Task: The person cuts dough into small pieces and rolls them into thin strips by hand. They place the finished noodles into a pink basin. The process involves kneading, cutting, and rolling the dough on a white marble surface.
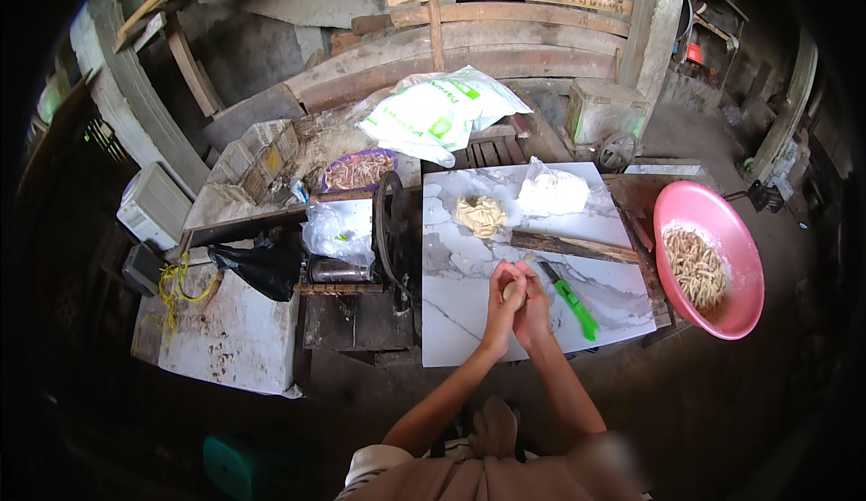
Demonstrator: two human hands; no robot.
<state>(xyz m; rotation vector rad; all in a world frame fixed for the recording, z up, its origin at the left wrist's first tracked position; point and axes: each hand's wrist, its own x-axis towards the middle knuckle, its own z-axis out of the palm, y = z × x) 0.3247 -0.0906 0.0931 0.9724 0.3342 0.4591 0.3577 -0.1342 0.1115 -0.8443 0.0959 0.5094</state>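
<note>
My left hand (502,300) and my right hand (534,307) are pressed together over the near part of a white marble-patterned board (469,321). A small pale piece of dough (514,289) shows between the palms. A green-handled knife (572,300) lies on the board just right of my hands. Farther back on the board sit a lump of dough (481,214), a wooden stick (575,248) and a clear plastic bag of white powder (552,191).
A pink basin (731,230) holding several shaped dough strips stands at the right. A hand-cranked metal machine (390,230) stands left of the board, with plastic bags (337,230) beside it. A white and green sack (442,113) lies behind. A purple tray of strips (358,170) sits behind the machine.
</note>
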